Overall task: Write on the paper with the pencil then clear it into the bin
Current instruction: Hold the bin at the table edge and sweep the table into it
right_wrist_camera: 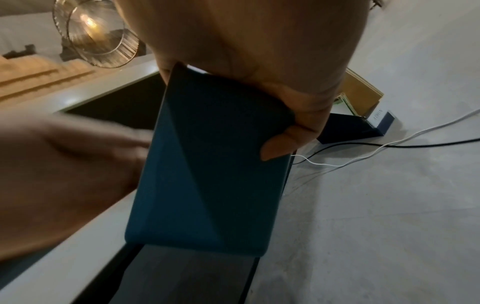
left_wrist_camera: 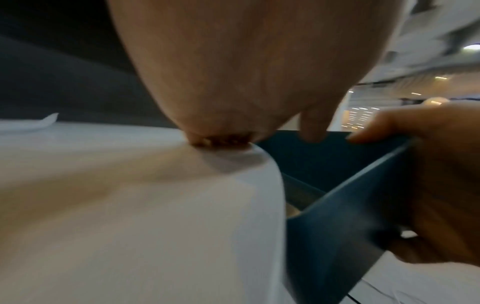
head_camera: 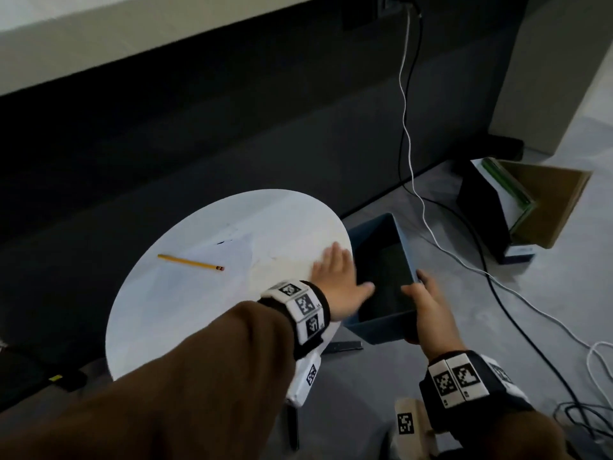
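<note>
Holding the blue bin [head_camera: 381,330] below the desk's [head_camera: 172,310] right edge, the right hand [head_camera: 428,313] grips its rim; left hand [head_camera: 338,280], fingers spread, rests flat at that edge. Paper [head_camera: 205,270] and pencil [head_camera: 190,262] remain uncleared near the far-left edge.

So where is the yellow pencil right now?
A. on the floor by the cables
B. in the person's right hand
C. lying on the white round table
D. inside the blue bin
C: the pencil lies on the white table, while the right hand grips the blue bin.
</note>
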A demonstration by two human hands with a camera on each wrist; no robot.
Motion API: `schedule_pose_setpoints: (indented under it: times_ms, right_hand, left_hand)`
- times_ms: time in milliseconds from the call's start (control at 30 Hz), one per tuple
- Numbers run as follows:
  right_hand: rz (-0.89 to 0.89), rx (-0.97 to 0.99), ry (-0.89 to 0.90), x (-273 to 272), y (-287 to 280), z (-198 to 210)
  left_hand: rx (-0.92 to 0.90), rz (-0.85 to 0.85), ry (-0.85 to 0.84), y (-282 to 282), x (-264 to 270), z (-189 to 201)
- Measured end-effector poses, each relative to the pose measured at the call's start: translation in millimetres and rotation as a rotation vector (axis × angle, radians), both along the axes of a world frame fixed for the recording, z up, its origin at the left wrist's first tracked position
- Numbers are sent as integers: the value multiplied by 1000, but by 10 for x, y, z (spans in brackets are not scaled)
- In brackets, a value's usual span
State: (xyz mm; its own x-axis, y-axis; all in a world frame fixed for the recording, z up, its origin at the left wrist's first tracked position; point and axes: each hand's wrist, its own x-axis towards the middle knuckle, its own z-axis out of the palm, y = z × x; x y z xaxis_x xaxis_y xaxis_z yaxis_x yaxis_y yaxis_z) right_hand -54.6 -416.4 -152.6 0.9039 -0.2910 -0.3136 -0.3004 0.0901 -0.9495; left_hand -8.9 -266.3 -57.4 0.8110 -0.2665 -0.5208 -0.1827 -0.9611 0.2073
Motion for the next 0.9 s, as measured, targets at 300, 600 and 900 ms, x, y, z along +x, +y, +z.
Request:
schedule_pose_setpoints:
  times_ms: [300, 600, 900]
  right_hand:
    - [-29, 52, 60, -199, 188, 12]
    - [-36, 49, 66, -208, 231, -44]
    - [-19, 113, 34, -224, 138, 9]
  left_hand:
    - [-48, 285, -145, 789, 44, 92]
    - [-379, -46, 133, 348, -259, 119]
    - [37, 458, -59, 870, 299, -76]
